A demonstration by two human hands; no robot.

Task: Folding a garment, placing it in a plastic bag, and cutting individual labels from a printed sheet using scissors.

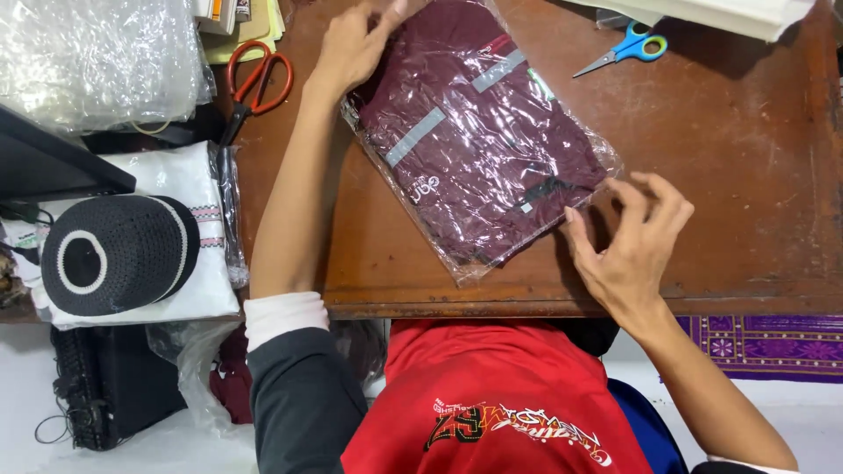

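1. Looking down, we saw a maroon garment sealed in a clear plastic bag (479, 140) lying flat on the brown wooden table (746, 175), its long axis running from 11 o'clock to 5 o'clock.
2. Our left hand (356, 44) rested on the bag's far corner at 11 o'clock, fingers curled over the plastic edge; we could not tell whether it pinched or only pressed.
3. Our right hand (637, 241) sat at the bag's near corner at 4 o'clock, fingers loosely spread, thumb and forefinger touching the plastic edge there without a firm hold.
4. Both hands met opposite ends of the bag, so neither was clearly nearer.
5. Red-handled scissors (255, 83) lay at 10 o'clock, blue-handled scissors (628, 50) at 1 o'clock, and a black knitted cap (114, 254) at 9 o'clock.
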